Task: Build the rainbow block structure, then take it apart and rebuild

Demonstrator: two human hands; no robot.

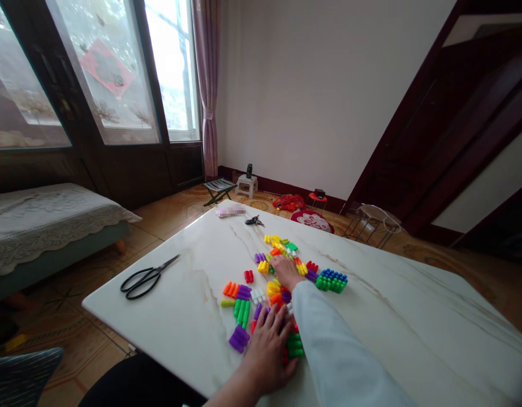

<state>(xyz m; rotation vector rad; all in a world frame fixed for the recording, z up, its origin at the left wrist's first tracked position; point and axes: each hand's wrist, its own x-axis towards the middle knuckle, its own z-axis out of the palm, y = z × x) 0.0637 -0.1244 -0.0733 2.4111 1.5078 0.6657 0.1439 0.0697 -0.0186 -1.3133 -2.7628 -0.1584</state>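
Observation:
My left hand lies over the near part of a spread of colourful plastic building blocks, fingers stretched and apart, touching the pieces below. Farther out, my right hand reaches into the pile, its fingers bent close together on the blocks; any piece within them is hidden. Around the hands are purple blocks, green blocks, orange blocks, white blocks and a red block. To the right of my right hand, blue and green blocks sit joined in a cluster.
Black-handled scissors lie on the left of the marble-patterned table. A dark bunch of keys and a blurred pinkish item are near the far corner. Beyond stand a folding stool and a white stool.

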